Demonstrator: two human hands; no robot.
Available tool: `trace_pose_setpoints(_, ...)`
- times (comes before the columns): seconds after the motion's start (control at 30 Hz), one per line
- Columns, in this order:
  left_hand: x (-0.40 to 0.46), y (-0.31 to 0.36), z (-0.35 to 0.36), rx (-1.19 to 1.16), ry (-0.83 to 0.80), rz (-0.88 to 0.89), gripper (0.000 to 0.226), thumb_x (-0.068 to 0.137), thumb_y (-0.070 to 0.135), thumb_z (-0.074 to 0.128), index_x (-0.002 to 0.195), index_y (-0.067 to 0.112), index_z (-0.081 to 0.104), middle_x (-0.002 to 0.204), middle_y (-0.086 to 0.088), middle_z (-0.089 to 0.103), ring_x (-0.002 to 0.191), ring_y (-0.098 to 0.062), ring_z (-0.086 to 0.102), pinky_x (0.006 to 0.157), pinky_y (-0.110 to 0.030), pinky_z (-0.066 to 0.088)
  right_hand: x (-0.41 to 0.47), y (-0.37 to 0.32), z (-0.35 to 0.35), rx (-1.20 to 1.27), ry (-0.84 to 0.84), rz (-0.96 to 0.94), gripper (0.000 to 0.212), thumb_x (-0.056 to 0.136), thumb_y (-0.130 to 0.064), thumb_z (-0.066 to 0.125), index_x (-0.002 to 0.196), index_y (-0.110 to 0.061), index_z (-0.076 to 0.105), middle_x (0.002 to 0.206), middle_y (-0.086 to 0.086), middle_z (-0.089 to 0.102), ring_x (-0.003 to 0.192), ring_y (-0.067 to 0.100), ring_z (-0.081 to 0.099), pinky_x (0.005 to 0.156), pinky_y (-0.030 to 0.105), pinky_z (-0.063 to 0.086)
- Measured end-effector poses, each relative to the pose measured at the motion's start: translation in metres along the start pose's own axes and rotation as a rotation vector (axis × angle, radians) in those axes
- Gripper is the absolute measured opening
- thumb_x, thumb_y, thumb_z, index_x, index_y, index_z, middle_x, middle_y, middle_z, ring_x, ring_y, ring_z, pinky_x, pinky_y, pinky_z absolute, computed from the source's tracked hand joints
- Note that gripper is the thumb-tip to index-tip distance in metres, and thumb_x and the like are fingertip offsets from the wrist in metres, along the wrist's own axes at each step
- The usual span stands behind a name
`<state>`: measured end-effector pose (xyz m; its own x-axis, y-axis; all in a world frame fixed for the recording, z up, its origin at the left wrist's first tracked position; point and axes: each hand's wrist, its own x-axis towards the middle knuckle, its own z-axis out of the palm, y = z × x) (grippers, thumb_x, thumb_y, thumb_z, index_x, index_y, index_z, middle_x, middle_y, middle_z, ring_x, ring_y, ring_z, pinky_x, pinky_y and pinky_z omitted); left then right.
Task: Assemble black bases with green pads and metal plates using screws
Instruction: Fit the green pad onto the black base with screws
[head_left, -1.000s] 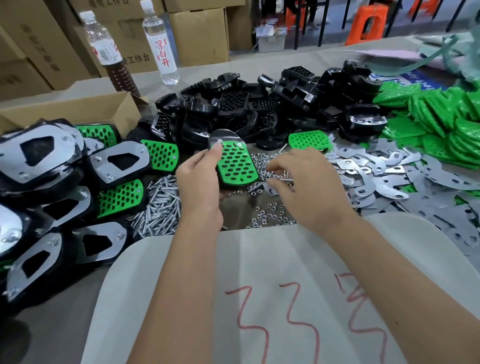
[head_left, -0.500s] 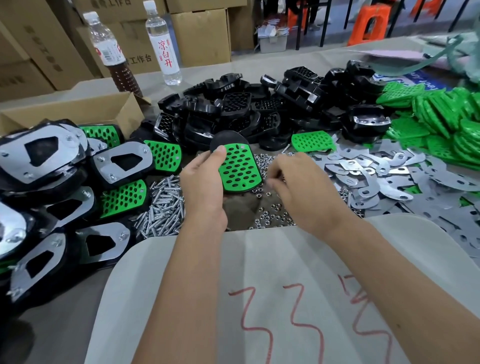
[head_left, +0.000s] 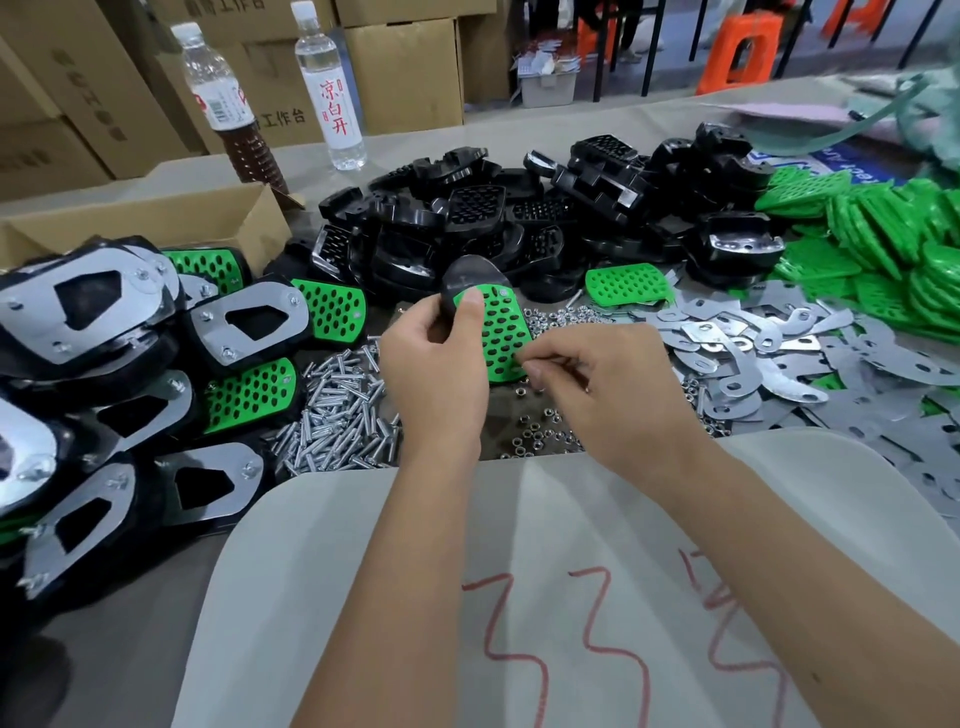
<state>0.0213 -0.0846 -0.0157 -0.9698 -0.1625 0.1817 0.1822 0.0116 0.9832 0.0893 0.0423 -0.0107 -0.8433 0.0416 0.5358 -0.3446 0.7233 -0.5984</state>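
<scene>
My left hand (head_left: 434, 374) grips a black base with a green perforated pad (head_left: 498, 332) on it, held upright over the table with the thumb on the pad's top edge. My right hand (head_left: 602, 384) pinches a small metal piece, likely a nut, at the pad's lower right corner. Loose nuts (head_left: 540, 439) lie under the hands and a heap of screws (head_left: 337, 415) sits to the left. Bare black bases (head_left: 519, 218) are piled behind. Metal plates (head_left: 769, 358) are spread to the right, below the stacked green pads (head_left: 893, 249).
Finished assemblies (head_left: 104, 343) crowd the left side, in front of an open cardboard box (head_left: 156, 223). Two bottles (head_left: 332, 88) stand at the back by more boxes. A white board with red marks (head_left: 519, 571) covers the near edge under my arms.
My left hand has lifted and turned the base more upright. My right hand moved from the nut pile to the pad's lower corner, fingertips pinched together.
</scene>
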Motion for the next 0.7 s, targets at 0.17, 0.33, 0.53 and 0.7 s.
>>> trace_pose_setpoints(0.17, -0.013, 0.006, 0.009, 0.088, 0.063, 0.122, 0.027, 0.096, 0.02, 0.07, 0.07, 0.022, 0.064, 0.058, 0.017, 0.057, 0.055, 0.002, 0.047, 0.059, -0.017, 0.036, 0.001, -0.002, 0.003, -0.04, 0.086, 0.086, 0.01, 0.088, 0.001, 0.071, 0.087, -0.009, 0.07, 0.06, -0.005, 0.067, 0.057, 0.015, 0.058, 0.063, 0.031, 0.047)
trace_pose_setpoints(0.33, -0.018, 0.008, 0.013, 0.048, 0.111, 0.129, 0.017, 0.097, 0.021, 0.069, 0.081, 0.015, 0.071, 0.071, 0.008, 0.069, 0.064, -0.006, 0.057, 0.065, -0.029, 0.048, -0.001, -0.003, 0.002, -0.015, 0.14, 0.125, 0.013, 0.089, -0.001, 0.069, 0.079, -0.006, 0.062, 0.062, 0.006, 0.067, 0.057, 0.023, 0.061, 0.062, 0.04, 0.05)
trace_pose_setpoints(0.53, -0.018, 0.005, 0.014, -0.012, 0.148, 0.043, 0.021, 0.095, 0.022, 0.069, 0.075, 0.016, 0.069, 0.065, 0.007, 0.065, 0.06, -0.009, 0.054, 0.063, -0.037, 0.049, -0.002, -0.006, 0.008, 0.037, 0.209, 0.184, 0.016, 0.086, 0.001, 0.072, 0.075, -0.006, 0.062, 0.063, 0.003, 0.067, 0.06, 0.02, 0.064, 0.064, 0.041, 0.05)
trace_pose_setpoints(0.7, -0.021, 0.004, 0.016, -0.034, 0.12, 0.031, 0.016, 0.093, 0.024, 0.069, 0.08, 0.017, 0.073, 0.072, -0.001, 0.073, 0.066, -0.011, 0.061, 0.073, -0.048, 0.058, -0.004, 0.001, 0.008, 0.072, 0.178, 0.226, 0.018, 0.086, 0.001, 0.071, 0.073, -0.007, 0.062, 0.06, 0.002, 0.068, 0.056, 0.021, 0.065, 0.061, 0.042, 0.052)
